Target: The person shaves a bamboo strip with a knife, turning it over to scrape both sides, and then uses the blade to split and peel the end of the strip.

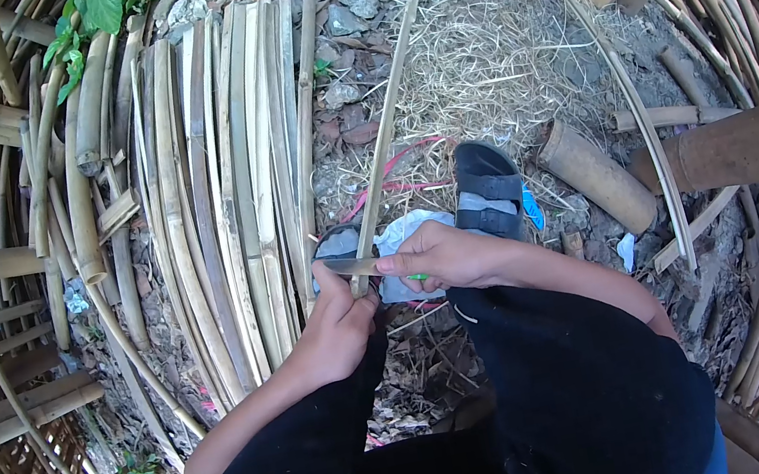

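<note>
Straw-littered ground (496, 64) is spreading across the middle, with a broad row of split bamboo strips (255, 137) lying on the left, their lengths running near to far. The person's dark trousers (586, 373) are filling the near side. One long bamboo strip (396, 97) is slanting from between the knees toward the far side, just right of that row. On the right, a thick hollow bamboo tube (599, 183) is lying on the ground; whether its inside is holding anything, I cannot tell. The left hand (340, 330) is grasping the long strip near its near end. The right hand (444, 256) is clenching around a knife (347, 266), whose blade is pointing left and crossing the strip. Beyond the right hand, a strapped sandal (480, 161) is enclosing a grey-socked foot. A crumpled white sheet (406, 230) is lying between the feet, and pink string (403, 186) is trailing just beyond it.
</note>
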`<state>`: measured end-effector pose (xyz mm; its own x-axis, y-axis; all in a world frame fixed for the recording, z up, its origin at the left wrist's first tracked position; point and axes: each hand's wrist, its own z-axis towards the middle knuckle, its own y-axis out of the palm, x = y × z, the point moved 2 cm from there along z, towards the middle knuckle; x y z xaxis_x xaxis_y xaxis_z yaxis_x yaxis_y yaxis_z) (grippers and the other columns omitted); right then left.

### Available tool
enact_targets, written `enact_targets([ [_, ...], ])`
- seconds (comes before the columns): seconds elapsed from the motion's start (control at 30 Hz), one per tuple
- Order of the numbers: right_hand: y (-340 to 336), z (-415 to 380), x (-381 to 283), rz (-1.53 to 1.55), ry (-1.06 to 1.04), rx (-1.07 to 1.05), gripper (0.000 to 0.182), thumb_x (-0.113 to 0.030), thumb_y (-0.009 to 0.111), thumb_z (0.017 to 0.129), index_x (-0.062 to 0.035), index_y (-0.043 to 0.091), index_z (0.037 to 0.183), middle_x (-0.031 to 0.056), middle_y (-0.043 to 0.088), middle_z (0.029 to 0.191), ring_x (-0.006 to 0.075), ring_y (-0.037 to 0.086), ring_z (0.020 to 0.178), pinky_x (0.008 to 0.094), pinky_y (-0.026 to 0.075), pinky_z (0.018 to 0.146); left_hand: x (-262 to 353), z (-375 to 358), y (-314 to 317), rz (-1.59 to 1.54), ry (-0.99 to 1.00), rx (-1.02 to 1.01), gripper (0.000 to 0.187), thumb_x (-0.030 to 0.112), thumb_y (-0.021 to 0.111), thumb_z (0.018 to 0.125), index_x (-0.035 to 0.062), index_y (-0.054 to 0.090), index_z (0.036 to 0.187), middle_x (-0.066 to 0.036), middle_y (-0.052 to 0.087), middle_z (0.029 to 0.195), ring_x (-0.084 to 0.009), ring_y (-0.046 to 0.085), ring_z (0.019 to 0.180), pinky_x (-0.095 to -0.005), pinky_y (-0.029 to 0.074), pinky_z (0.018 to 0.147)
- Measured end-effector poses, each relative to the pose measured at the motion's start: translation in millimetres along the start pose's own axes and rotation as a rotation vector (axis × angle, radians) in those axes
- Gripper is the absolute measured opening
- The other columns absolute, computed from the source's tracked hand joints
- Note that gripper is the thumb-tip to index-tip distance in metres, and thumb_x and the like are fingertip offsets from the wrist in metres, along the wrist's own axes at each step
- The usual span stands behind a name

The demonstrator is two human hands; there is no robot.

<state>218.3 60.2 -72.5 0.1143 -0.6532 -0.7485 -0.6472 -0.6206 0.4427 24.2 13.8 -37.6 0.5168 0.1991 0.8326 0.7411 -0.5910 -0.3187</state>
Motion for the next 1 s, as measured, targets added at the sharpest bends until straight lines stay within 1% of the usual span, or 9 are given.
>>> enact_targets([
  [0.07,-4.2,4.5,2.9,-0.163,-0.090,0.117,0.053,-0.047,0.058,0.096,-0.0022,0.062,0.069,0.0015,0.053,0.060,0.0066,0.044,0.051,0.0234,0.034,0.047,4.8,-0.1,-0.9,-0.120,-0.011,0.073,0.027,0.006,0.048,0.095,-0.0043,0.029,0.111,-0.022,0.040,0.106,-0.0343,0.051,0.097,-0.0412,0.041,0.089],
  [0.2,-32.5,3.4,-12.0,-0.105,-0.140,0.435,0.052,-0.047,0.058,0.097,-0.0025,0.063,0.070,0.0005,0.050,0.059,0.0062,0.042,0.052,0.0235,0.033,0.046,5.3,-4.9,-2.2,-0.125,-0.133,0.071,0.027,0.006,0.047,0.096,-0.0047,0.029,0.111,-0.022,0.041,0.106,-0.0345,0.052,0.098,-0.0404,0.041,0.088],
  [0.27,-39.5,-3.5,-18.6,0.040,-0.022,0.428,0.053,-0.049,0.056,0.097,-0.0035,0.061,0.070,-0.0009,0.047,0.059,0.0057,0.039,0.051,0.0230,0.029,0.044,-6.0,-4.2,0.0,0.021,0.047,0.124,0.029,0.007,0.050,0.097,0.0080,0.025,0.110,-0.004,0.044,0.080,-0.0094,0.044,0.063,-0.0255,0.039,0.055],
  [0.3,-44.5,-3.7,-10.7,-0.049,0.038,0.322,0.054,-0.050,0.055,0.097,-0.0047,0.059,0.069,-0.0021,0.045,0.059,0.0051,0.036,0.050,0.0225,0.026,0.043,-1.8,-4.4,-0.2,0.021,0.044,0.120,0.029,0.007,0.050,0.097,0.0080,0.025,0.110,-0.004,0.044,0.080,-0.0094,0.044,0.063,-0.0255,0.039,0.055],
  [0.37,-26.4,-9.1,-16.4,-0.055,0.060,0.201,0.054,-0.051,0.055,0.097,-0.0050,0.058,0.069,-0.0022,0.045,0.059,0.0050,0.035,0.050,0.0223,0.025,0.044,13.9,-1.0,-1.5,-0.116,-0.133,0.094,0.030,0.017,0.047,0.100,-0.0023,0.031,0.115,-0.017,0.049,0.096,-0.0302,0.056,0.090,-0.0405,0.042,0.083],
  [0.5,2.4,-10.6,-19.2,-0.037,0.058,-0.006,0.054,-0.051,0.055,0.097,-0.0051,0.058,0.068,-0.0020,0.047,0.060,0.0053,0.037,0.049,0.0221,0.027,0.044,25.3,-0.5,-6.0,-0.272,-0.298,0.024,0.032,0.024,0.044,0.103,0.0007,0.034,0.122,-0.017,0.054,0.094,-0.0303,0.058,0.092,-0.0405,0.043,0.085],
  [0.57,1.5,-7.9,-15.8,-0.019,0.033,-0.016,0.054,-0.051,0.056,0.097,-0.0050,0.058,0.068,-0.0018,0.048,0.060,0.0057,0.038,0.049,0.0223,0.028,0.044,13.0,0.9,-3.4,-0.193,-0.103,0.066,0.032,0.027,0.041,0.104,0.0031,0.038,0.126,-0.020,0.058,0.096,-0.0334,0.060,0.094,-0.0407,0.044,0.085],
  [0.67,-3.2,-4.2,-10.3,0.003,0.060,-0.015,0.052,-0.050,0.058,0.096,-0.0049,0.059,0.069,-0.0014,0.048,0.060,0.0065,0.039,0.049,0.0232,0.030,0.044,22.5,-0.6,-2.6,-0.153,-0.101,0.097,0.033,0.027,0.040,0.104,0.0014,0.037,0.125,-0.025,0.059,0.104,-0.0387,0.060,0.094,-0.0412,0.044,0.086],
  [1.0,-57.7,2.6,-11.8,-0.094,-0.022,0.418,0.055,-0.052,0.055,0.096,-0.0072,0.054,0.064,-0.0024,0.043,0.056,0.0054,0.036,0.049,0.0227,0.028,0.045,20.8,-5.5,-8.3,0.003,-0.114,0.111,0.029,0.027,0.039,0.105,-0.0019,0.037,0.104,-0.026,0.054,0.088,-0.0435,0.056,0.086,-0.0455,0.043,0.079],
])
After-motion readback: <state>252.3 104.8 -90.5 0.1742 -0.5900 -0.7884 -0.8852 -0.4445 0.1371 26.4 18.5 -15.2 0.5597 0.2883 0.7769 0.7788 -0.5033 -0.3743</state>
